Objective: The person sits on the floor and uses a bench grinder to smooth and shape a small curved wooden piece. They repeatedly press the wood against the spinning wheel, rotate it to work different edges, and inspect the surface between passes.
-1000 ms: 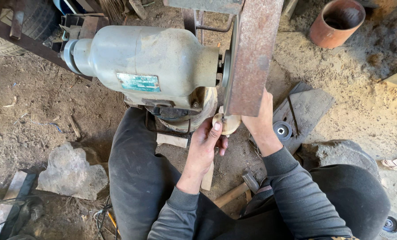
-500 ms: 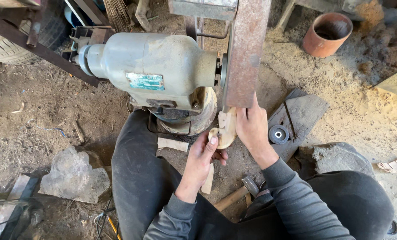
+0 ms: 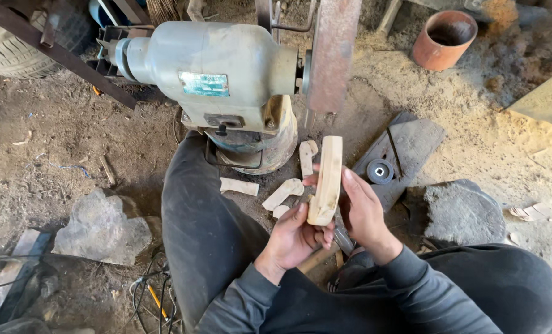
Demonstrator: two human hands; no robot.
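Both my left hand (image 3: 297, 238) and right hand (image 3: 362, 210) pinch the pale curved wooden blank (image 3: 325, 179), fingers closed around it. Just below the grey-green bench grinder (image 3: 220, 77), I judge a loose grip could let it snag or drop.

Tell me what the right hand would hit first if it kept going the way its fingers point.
Probably the rust-coloured sanding belt beyond the wooden piece that the right hand and left hand hold, though depth is hard to judge.

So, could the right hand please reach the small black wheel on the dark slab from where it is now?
Probably yes: the right hand is beside the black wheel, nothing between, though it helps hold the wooden piece.
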